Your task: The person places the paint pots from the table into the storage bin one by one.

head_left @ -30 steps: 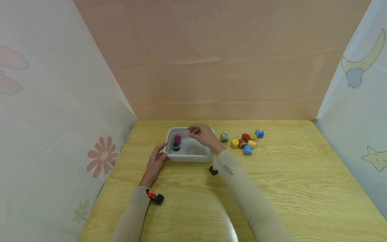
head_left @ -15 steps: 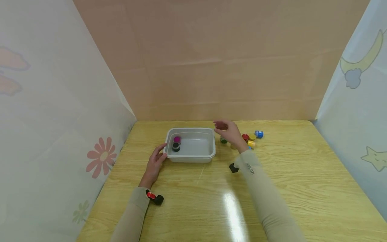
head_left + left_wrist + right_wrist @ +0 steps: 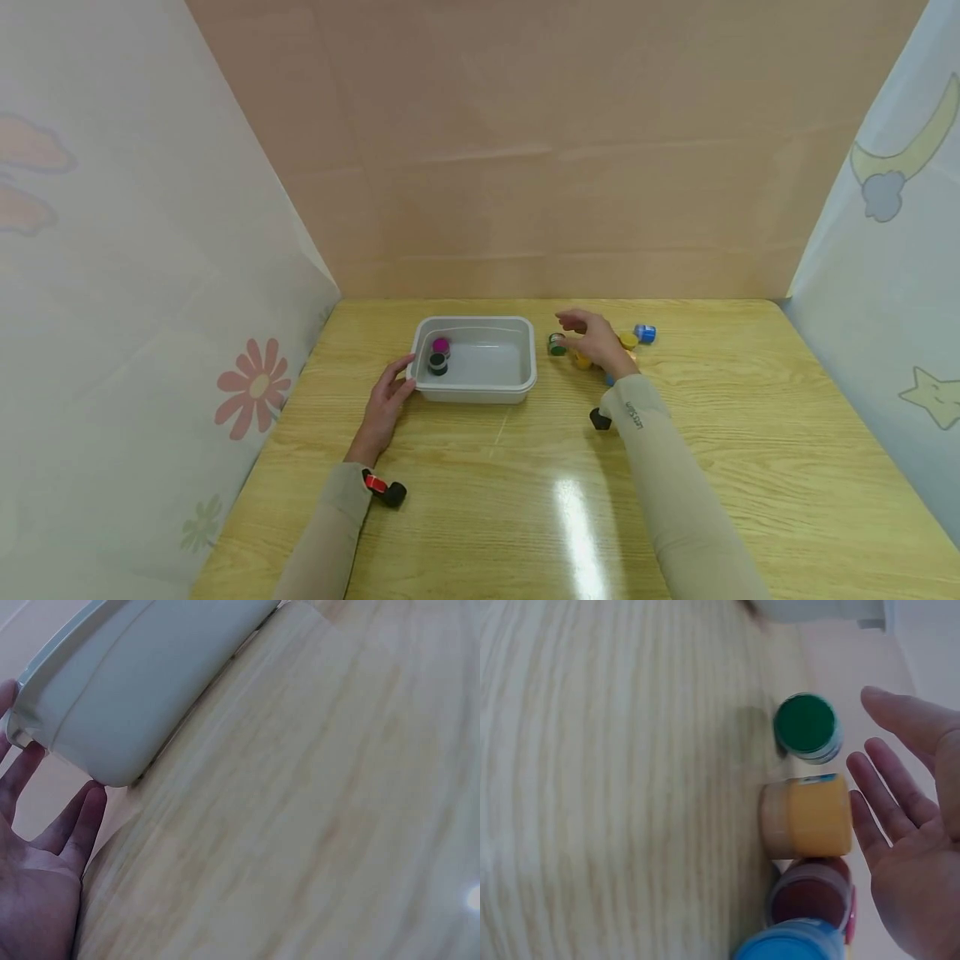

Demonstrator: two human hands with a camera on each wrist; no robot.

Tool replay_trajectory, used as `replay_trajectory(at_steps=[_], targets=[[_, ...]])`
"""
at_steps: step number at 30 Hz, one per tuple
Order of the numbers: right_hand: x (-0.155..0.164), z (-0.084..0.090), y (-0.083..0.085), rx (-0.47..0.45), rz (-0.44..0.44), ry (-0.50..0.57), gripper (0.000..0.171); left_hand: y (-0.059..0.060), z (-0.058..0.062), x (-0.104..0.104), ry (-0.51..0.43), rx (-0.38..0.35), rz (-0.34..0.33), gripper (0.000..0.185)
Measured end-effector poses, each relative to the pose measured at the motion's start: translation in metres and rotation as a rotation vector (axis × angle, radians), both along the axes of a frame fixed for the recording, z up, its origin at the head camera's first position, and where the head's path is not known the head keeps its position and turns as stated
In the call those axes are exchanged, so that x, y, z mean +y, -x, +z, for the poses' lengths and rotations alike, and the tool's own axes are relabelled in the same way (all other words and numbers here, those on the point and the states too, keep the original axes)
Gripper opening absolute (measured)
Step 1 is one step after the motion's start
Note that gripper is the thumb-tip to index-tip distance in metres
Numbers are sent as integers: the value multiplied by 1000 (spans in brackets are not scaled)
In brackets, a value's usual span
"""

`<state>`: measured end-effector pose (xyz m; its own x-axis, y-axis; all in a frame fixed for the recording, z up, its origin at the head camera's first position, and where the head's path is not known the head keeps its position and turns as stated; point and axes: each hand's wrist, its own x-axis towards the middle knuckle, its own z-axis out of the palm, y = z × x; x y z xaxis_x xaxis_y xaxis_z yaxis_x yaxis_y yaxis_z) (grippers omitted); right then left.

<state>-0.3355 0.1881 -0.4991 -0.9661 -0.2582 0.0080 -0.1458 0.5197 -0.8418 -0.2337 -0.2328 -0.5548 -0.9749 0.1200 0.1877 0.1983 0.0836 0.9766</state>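
At the left end of a white plastic tub (image 3: 474, 388), my left hand (image 3: 384, 408) rests its fingers on the rim and corner. In the left wrist view, its fingertips touch the tub's outer wall (image 3: 142, 690). Inside the tub, towards the left, sit a small jar with a magenta lid (image 3: 441, 345) and a black jar (image 3: 438, 364). My right hand (image 3: 597, 342) hovers over several small jars, fingers spread and nothing held. Nearest its thumb and fingers are a green-lidded jar (image 3: 805, 724) and a yellow-orange jar (image 3: 817, 817) lying on its side.
Beyond the yellow-orange jar are a brownish-red jar (image 3: 810, 900) and a light-blue one (image 3: 789, 946). A blue jar (image 3: 645, 333) and a yellow-lidded jar (image 3: 627, 340) lie further right. The wooden table (image 3: 480, 492) meets a brown back panel (image 3: 555, 200).
My right hand has moved from above the tub rightwards to the group of jars, then lowered slightly by the green one. The left hand has stayed at the tub.
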Motion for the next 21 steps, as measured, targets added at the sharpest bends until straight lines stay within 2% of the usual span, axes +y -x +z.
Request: replay_trajectory(at_steps=[8,16,21], targets=[[-1,-11,3,-23,29,-64,57,-2,2,2,-6,-7,0,49],[-4,-11,5,24,33,-183,50,1,0,0,-9,0,7,48],[-5,-13,8,43,38,-204,46,0,0,0,-2,-14,8,49]])
